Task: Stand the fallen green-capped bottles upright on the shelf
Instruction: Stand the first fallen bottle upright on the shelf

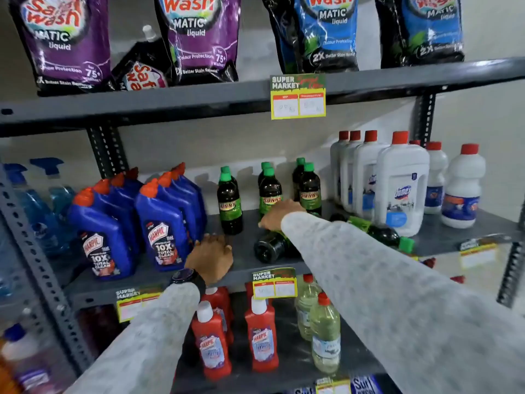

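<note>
Several dark green-capped bottles stand upright on the middle shelf [246, 245], among them one at the left [229, 201], one in the middle [269, 189] and one at the right [310, 186]. Two more lie fallen. One fallen bottle [270, 248] points its base toward me, and my right hand [279, 215] is curled over its far end. The other fallen bottle [382, 235] lies behind my right sleeve, cap to the right. My left hand [211, 258] rests palm down on the shelf's front, holding nothing.
Blue Harpic bottles [164, 226] stand close to the left of my left hand. White red-capped jugs [402, 183] stand to the right of the fallen bottles. Detergent pouches fill the shelf above, and red bottles [211, 345] the shelf below. Price tags [274, 284] hang on the shelf edges.
</note>
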Demonstrator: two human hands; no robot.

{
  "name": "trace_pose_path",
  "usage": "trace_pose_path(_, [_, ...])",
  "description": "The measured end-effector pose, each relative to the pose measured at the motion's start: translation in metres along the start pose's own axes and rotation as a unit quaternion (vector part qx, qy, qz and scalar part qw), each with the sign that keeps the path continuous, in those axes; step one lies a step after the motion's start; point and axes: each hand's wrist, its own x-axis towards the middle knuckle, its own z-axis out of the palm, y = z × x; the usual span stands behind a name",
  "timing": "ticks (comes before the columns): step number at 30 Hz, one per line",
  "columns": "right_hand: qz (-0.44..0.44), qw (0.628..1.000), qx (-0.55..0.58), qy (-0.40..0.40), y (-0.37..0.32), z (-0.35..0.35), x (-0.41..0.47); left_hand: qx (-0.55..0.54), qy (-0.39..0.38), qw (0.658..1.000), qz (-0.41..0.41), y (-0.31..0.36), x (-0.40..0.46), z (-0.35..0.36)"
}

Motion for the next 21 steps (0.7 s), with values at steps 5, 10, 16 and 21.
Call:
trace_pose_path(5, [0.015,0.998,-0.047,-0.045,-0.010,0.006,-0.005,-0.025,-0.074,0.996,-0.033,-0.002,0.001,0.015])
trace_pose_path(10, [0.057,0.997,0.002,-0.055,-0.008,0.012,-0.004,0.004,-0.075,0.997,-0.012,-0.004,0.005,0.024])
trace_pose_path(16, [0.025,0.993,0.037,-0.111,0.000,-0.006,-0.002,-0.050,-0.089,0.994,-0.029,-0.003,0.005,0.024])
trace_pose_path(21, [0.007,0.978,0.191,-0.088,0.000,-0.026,0.000,-0.101,-0.088,0.990,-0.053,0.000,0.005,0.020])
